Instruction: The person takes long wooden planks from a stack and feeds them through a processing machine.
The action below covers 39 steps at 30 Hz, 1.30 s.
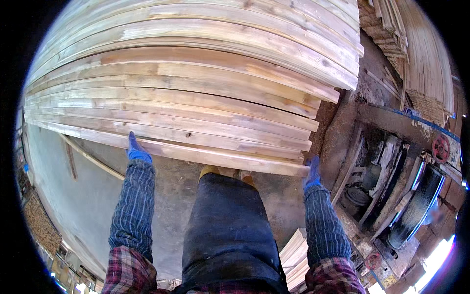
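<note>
A long pale wooden board point(230, 157) lies along the near edge of a broad stack of similar boards point(196, 105). My left hand point(137, 149), in a blue glove, grips its near edge left of the middle, with a digit up over the face and the other fingers hidden beneath. At the board's right end my right hand point(312, 171), also gloved in blue, closes on the tip; most of its fingers are hidden. Behind, a higher layer of boards point(235, 27) fills the far side.
A machine with a dark roller point(417, 206) and a red handwheel point(440, 149) stands at the right. More stacked timber point(425, 54) rises at the far right. A thin wooden strip point(90, 157) lies on the left. Pale boards point(295, 257) sit beside my right forearm.
</note>
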Each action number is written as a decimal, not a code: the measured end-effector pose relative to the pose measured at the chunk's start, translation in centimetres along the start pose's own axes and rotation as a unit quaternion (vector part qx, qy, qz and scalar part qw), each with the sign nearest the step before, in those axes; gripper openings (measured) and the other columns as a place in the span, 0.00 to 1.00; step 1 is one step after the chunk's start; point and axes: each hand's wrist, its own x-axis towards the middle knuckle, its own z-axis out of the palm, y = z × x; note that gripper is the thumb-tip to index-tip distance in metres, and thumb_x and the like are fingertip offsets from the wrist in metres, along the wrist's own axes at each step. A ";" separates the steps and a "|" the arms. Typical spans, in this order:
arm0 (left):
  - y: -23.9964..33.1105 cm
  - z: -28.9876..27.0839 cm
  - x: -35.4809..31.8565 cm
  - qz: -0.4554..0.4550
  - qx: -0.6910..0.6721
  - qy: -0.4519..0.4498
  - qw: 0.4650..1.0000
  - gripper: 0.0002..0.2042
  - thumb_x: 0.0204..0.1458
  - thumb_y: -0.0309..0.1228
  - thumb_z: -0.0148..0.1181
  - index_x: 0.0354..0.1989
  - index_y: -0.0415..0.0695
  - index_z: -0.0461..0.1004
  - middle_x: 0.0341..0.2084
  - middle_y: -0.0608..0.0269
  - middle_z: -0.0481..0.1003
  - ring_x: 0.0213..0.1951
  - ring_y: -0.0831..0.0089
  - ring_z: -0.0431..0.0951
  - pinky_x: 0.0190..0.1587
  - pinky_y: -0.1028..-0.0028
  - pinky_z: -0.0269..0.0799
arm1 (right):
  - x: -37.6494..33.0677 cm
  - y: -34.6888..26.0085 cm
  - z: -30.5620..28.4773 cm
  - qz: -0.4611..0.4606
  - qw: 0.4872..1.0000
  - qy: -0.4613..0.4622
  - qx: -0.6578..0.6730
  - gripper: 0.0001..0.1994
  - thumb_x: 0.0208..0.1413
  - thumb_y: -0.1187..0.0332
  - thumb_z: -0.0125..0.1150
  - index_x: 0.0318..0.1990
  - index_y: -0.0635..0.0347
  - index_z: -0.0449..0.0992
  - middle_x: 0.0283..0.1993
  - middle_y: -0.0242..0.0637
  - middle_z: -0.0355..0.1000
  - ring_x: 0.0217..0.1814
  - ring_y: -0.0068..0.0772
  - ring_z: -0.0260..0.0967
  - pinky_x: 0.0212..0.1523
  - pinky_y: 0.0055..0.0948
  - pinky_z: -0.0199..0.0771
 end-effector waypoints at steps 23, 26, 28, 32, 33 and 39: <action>6.7 -5.8 -10.5 -0.267 -0.088 -0.164 0.946 0.44 0.48 0.67 0.60 0.65 0.48 0.60 0.57 0.54 0.68 0.58 0.55 0.68 0.60 0.51 0.68 | -10.9 -6.5 6.9 -0.149 0.600 -0.364 -0.697 0.21 0.60 0.51 0.63 0.50 0.59 0.80 0.50 0.43 0.78 0.51 0.41 0.74 0.55 0.41 0.73; 6.4 -5.2 -17.8 -0.315 -0.120 -0.206 0.919 0.40 0.52 0.60 0.64 0.64 0.45 0.61 0.56 0.54 0.68 0.58 0.57 0.69 0.59 0.53 0.71 | -19.9 -5.6 22.4 -0.141 0.592 -0.544 -0.577 0.38 0.60 0.49 0.62 0.71 0.62 0.58 0.72 0.51 0.58 0.75 0.46 0.55 0.74 0.36 0.52; 5.3 -4.1 -23.2 -0.413 -0.197 -0.271 0.847 0.32 0.61 0.49 0.58 0.66 0.40 0.60 0.61 0.49 0.67 0.62 0.54 0.67 0.68 0.57 0.62 | -27.0 -3.4 32.3 -0.070 0.573 -0.685 -0.443 0.46 0.58 0.44 0.64 0.75 0.61 0.49 0.77 0.48 0.49 0.79 0.43 0.45 0.77 0.36 0.45; 5.6 -2.8 -32.9 -0.456 -0.102 -0.328 0.821 0.23 0.67 0.36 0.46 0.68 0.41 0.59 0.66 0.51 0.62 0.67 0.60 0.61 0.72 0.65 0.54 | -35.5 0.1 41.7 -0.106 0.530 -0.689 -0.483 0.54 0.46 0.44 0.74 0.75 0.57 0.50 0.76 0.48 0.53 0.78 0.42 0.48 0.76 0.38 0.48; 6.6 -2.7 -34.6 -0.472 -0.087 -0.342 0.808 0.22 0.68 0.35 0.44 0.68 0.41 0.60 0.66 0.51 0.62 0.67 0.60 0.61 0.71 0.65 0.55 | -36.0 0.4 41.7 -0.117 0.516 -0.698 -0.483 0.55 0.43 0.44 0.75 0.74 0.57 0.51 0.75 0.48 0.54 0.77 0.42 0.50 0.75 0.38 0.48; 16.1 -2.3 -28.5 0.075 0.441 -0.430 0.785 0.29 0.61 0.48 0.48 0.67 0.44 0.58 0.64 0.52 0.63 0.64 0.56 0.62 0.67 0.62 0.57 | -30.5 -5.7 28.2 -0.141 0.527 -0.654 -0.524 0.55 0.38 0.44 0.78 0.72 0.59 0.56 0.71 0.48 0.61 0.73 0.43 0.58 0.73 0.38 0.53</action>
